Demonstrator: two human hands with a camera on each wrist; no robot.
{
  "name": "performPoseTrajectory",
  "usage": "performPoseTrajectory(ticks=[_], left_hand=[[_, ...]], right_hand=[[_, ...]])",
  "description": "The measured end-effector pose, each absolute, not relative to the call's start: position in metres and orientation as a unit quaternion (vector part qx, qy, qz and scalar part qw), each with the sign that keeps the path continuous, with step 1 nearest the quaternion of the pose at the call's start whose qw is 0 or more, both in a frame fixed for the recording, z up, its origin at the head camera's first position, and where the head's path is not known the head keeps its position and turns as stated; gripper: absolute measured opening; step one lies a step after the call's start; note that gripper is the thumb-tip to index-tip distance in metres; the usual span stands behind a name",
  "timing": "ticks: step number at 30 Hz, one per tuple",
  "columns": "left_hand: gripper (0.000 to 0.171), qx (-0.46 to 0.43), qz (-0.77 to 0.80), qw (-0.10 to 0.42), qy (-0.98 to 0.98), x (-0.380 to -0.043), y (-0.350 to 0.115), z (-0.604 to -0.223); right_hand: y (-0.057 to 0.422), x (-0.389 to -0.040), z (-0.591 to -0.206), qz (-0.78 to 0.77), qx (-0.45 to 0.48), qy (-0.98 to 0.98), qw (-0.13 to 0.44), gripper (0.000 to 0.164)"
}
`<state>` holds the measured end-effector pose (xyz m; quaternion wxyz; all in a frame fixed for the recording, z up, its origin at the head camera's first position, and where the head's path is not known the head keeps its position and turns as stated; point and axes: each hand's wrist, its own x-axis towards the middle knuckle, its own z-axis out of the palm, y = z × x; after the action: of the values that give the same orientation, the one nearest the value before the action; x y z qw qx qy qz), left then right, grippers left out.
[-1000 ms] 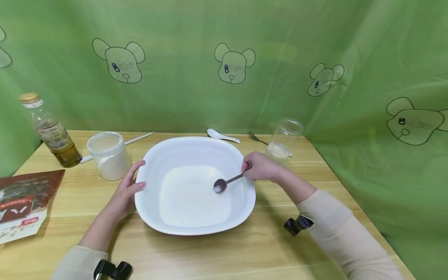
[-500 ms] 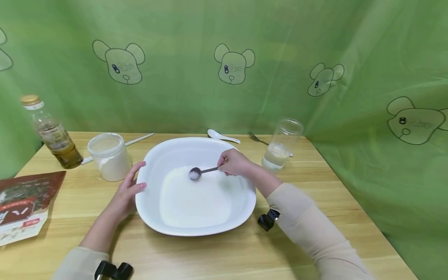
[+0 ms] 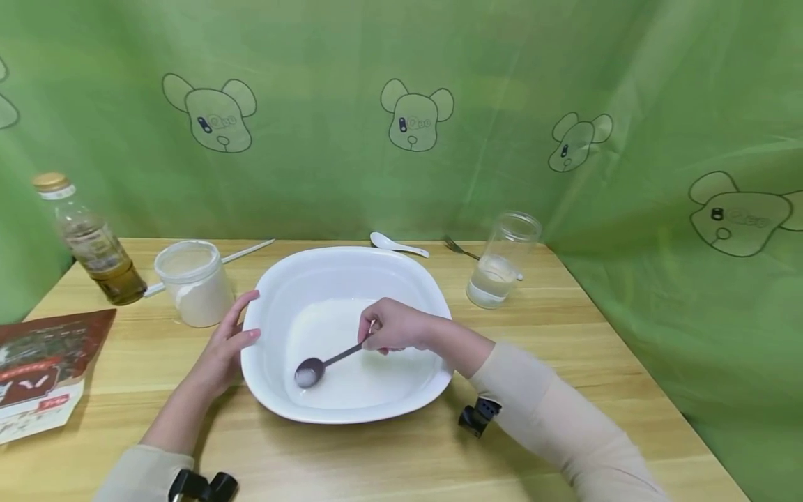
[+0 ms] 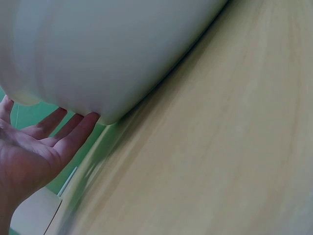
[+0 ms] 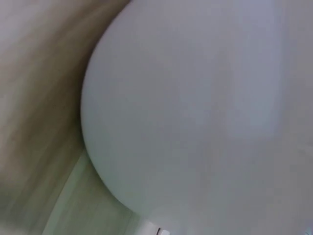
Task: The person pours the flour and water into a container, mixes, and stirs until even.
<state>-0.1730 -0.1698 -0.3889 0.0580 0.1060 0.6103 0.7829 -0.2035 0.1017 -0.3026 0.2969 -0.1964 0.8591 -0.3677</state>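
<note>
A white oval basin (image 3: 348,411) stands on the wooden table in front of me. My left hand (image 3: 219,352) steadies its left side, thumb and forefinger at the rim. In the left wrist view, the extended fingers (image 4: 73,134) touch the basin's outer wall. Over the basin, my right hand (image 3: 395,326) pinches the handle of a dark long-handled spoon (image 3: 341,355). The spoon's round bowl is low inside the basin, toward the front left, with something whitish in it. The right wrist view is filled mostly by the basin's wall (image 5: 171,112); the hand is out of sight there.
Left of the basin are a jar of white powder (image 3: 203,296), a white stick (image 3: 247,251), a gold-capped bottle (image 3: 100,254) and a brown-and-white packet (image 3: 50,373). Behind lie a white spoon (image 3: 398,245) and a fork (image 3: 461,249). A glass jar (image 3: 492,279) holds some clear liquid.
My right hand has moved left and then toward me with the spoon, whose bowl went from the basin's right side to its front left. The left hand stays at the rim.
</note>
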Motion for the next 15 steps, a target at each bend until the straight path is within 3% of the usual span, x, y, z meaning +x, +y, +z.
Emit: performPoseTrajectory(ticks=[9, 15], left_hand=[[0.052, 0.099, 0.786, 0.065, 0.607, -0.173, -0.169, -0.387], [0.053, 0.096, 0.788, 0.065, 0.605, -0.173, -0.17, -0.388]], right_hand=[[0.148, -0.196, -0.288, -0.308, -0.251, 0.865, 0.308, 0.009], [0.176, -0.206, -0.273, -0.288, -0.234, 0.89, 0.265, 0.011]])
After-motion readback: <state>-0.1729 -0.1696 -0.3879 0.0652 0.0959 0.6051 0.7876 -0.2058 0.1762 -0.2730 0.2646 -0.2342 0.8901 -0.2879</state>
